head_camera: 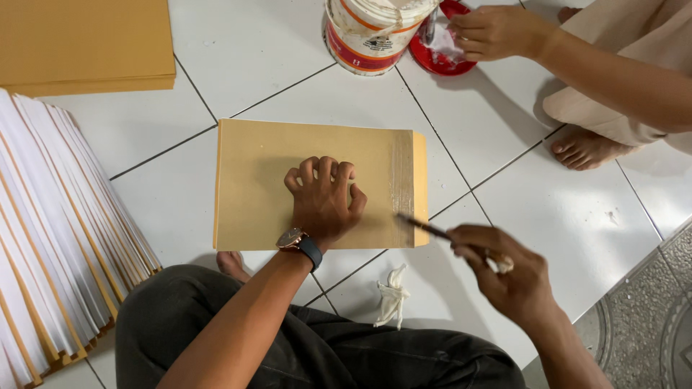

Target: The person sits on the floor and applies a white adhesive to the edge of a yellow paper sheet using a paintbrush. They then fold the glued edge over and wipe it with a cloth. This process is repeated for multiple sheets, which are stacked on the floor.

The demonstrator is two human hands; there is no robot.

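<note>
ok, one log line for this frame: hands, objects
left hand: pressing brown envelope flat on tiled floor | right hand: holding brush by glued flap

A single view, taken from the person's head, looks almost straight down at the white tiled floor [238, 50] in front of their folded legs. It sits close: the left hand [322, 198] on the brown envelope [259, 180] fills the middle. The right hand [504, 277] seems a little blurred. At the top edge another person's hand [494, 32] just enters.
</note>
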